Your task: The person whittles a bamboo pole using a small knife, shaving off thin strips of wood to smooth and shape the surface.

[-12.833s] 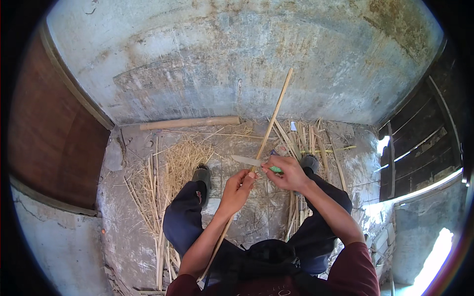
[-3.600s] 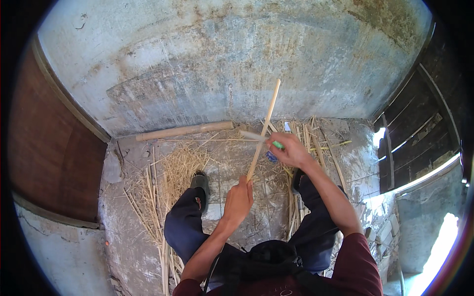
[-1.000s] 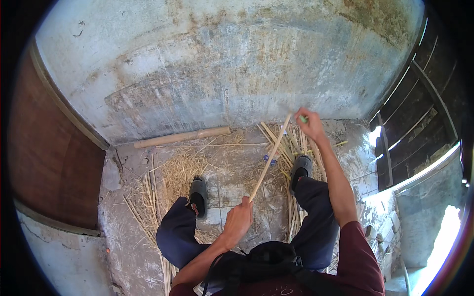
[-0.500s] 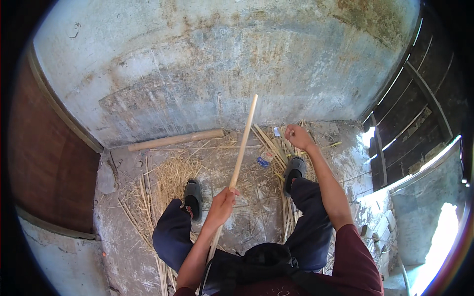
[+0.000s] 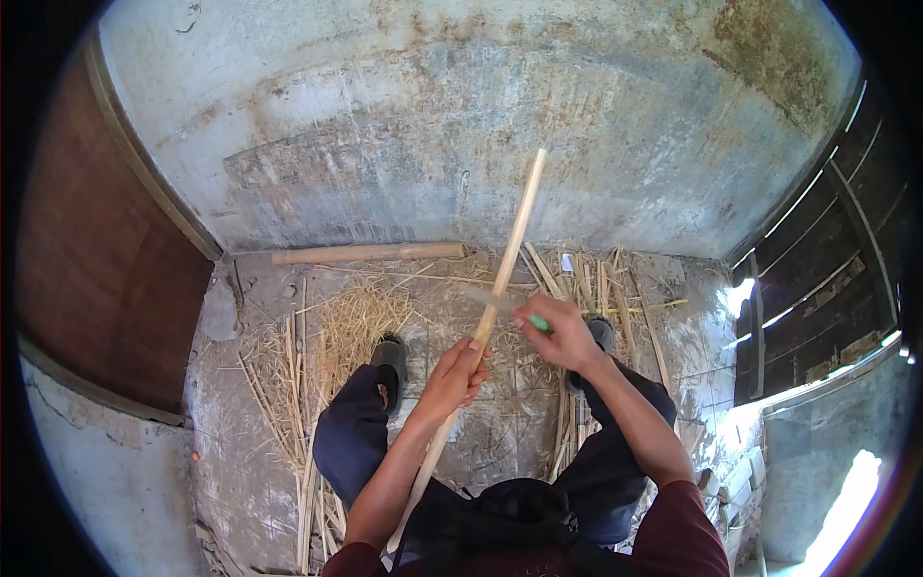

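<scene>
My left hand (image 5: 454, 375) grips a long pale bamboo strip (image 5: 510, 240) near its middle; the strip slants up and to the right toward the wall. My right hand (image 5: 562, 335) holds a knife with a green handle (image 5: 538, 324), its blurred blade (image 5: 486, 296) lying across the strip just above my left hand. Both hands are close together over my knees. My dark trousers and two dark shoes (image 5: 389, 358) show below.
A thick bamboo pole (image 5: 365, 253) lies along the foot of the stained concrete wall (image 5: 461, 125). Straw shavings (image 5: 356, 322) and split strips (image 5: 586, 288) litter the floor. A brown wooden door (image 5: 96, 279) stands left, a dark slatted gate (image 5: 817, 279) right.
My right hand has come back from the strips on the floor at the right to the bamboo strip, with the knife blade now against it. The strip has tilted more to the right.
</scene>
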Motion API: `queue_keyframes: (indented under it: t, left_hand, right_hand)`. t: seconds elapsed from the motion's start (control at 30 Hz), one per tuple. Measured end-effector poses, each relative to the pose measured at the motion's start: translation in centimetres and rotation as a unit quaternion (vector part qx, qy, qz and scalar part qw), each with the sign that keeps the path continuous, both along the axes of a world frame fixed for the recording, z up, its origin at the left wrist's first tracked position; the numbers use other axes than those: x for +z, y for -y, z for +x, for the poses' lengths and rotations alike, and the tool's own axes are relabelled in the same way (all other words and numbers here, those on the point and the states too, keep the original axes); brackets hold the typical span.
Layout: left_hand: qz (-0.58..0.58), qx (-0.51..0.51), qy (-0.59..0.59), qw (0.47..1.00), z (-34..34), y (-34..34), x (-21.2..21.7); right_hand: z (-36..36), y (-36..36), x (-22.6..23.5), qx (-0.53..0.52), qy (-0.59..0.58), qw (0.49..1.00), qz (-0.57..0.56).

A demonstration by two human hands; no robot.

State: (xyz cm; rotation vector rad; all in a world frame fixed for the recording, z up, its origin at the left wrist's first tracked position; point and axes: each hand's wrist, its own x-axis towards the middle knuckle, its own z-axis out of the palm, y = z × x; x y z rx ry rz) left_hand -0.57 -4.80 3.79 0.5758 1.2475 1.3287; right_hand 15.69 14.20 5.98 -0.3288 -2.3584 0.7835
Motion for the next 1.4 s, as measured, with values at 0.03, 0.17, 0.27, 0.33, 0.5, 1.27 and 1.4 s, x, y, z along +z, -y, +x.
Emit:
queue_keyframes:
  t: [0.03,0.17,0.27,0.33,0.5,1.27,1.4]
  left_hand:
    - [0.002,-0.009,0.011,1.0,0.0,-0.1,0.5]
    - [0.005,-0.021,0.021,1.0,0.2,-0.3,1.2]
    - [-0.021,-0.026,0.003,0.999,0.1,-0.7,1.0]
    - [-0.001,-0.028,-0.005,1.0,0.1,-0.7,0.6]
    - [0.006,-0.014,-0.078,0.997,0.4,-0.9,0.6]
    - [0.058,0.03,-0.293,0.954,1.2,-0.8,-2.9]
    - [0.061,0.02,-0.231,0.971,1.2,-0.9,-3.0]
  right_hand:
    - [-0.2,0.5,0.0,0.032,0.021,0.999,0.022]
    - [-0.4,0.9,-0.3,0.056,-0.022,0.998,0.018]
    - [-0.3,1.1,-0.3,0.048,-0.006,0.999,0.018]
    - [-0.2,1.2,-0.8,0.067,-0.021,0.997,0.016]
    - [-0.3,1.6,-1.1,0.095,0.001,0.995,0.013]
    - [0.1,0.0,-0.1,0.037,0.016,0.998,-0.038]
    - [-0.2,0.9,-1.1,0.081,-0.013,0.996,-0.032]
